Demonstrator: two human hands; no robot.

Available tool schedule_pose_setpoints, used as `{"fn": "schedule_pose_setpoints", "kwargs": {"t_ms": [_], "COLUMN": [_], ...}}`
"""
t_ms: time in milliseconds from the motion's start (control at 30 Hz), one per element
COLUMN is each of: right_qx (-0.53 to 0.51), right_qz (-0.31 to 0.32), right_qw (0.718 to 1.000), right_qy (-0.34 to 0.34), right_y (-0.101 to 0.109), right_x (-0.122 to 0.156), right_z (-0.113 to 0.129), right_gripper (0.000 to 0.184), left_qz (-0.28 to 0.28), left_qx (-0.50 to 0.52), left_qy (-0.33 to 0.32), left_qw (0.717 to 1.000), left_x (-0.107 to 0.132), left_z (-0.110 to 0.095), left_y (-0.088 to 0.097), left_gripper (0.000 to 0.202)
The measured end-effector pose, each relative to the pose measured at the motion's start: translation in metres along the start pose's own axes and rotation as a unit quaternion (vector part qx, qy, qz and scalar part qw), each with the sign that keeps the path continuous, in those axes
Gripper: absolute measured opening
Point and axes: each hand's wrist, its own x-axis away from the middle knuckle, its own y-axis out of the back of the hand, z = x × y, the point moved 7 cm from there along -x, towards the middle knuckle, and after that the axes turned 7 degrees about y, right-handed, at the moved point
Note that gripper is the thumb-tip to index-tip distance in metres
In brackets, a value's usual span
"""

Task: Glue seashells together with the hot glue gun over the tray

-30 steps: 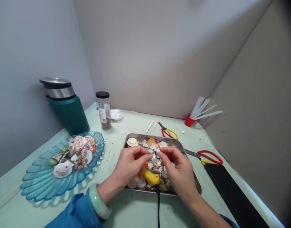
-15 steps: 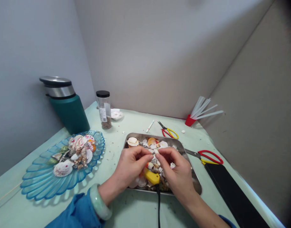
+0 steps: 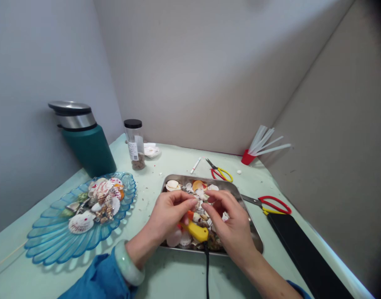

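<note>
Both my hands meet over a steel tray (image 3: 243, 198) filled with several small seashells. My left hand (image 3: 168, 216) pinches its fingertips together at the tray's middle, and my right hand (image 3: 229, 226) pinches toward it from the right, fingers curled. Between the fingertips sits a tiny shell (image 3: 199, 203), too small to make out well. A yellow glue gun (image 3: 196, 231) with a black cord (image 3: 207, 270) lies in the tray under my hands. A pale green bangle (image 3: 128, 263) is on my left wrist.
A blue glass shell-shaped plate (image 3: 53, 241) with shells stands at the left. Behind it are a green flask (image 3: 87, 145) and a clear jar (image 3: 135, 143). Two red-and-yellow scissors (image 3: 220, 172) (image 3: 271, 204), a red cup of glue sticks (image 3: 255, 151) and a black case (image 3: 305, 257) lie at the right.
My hands have drawn slightly down and left over the tray, with the fingertips still pinched together. Nothing else has moved.
</note>
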Motion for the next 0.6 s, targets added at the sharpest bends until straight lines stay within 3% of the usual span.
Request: {"fn": "schedule_pose_setpoints", "kwargs": {"t_ms": [233, 600], "right_qx": [-0.066, -0.062], "right_qz": [-0.004, 0.015], "right_qw": [0.996, 0.998], "right_qy": [-0.053, 0.020], "right_y": [0.000, -0.001], "right_x": [0.000, -0.001], "right_z": [-0.010, 0.003], "right_gripper": [0.017, 0.025], "left_qz": [0.029, 0.003], "left_qx": [0.032, 0.006], "left_qy": [0.015, 0.001], "left_qw": [0.999, 1.000], "left_x": [-0.001, 0.002], "left_z": [0.003, 0.000], "left_y": [0.001, 0.001], "left_gripper": [0.031, 0.031]}}
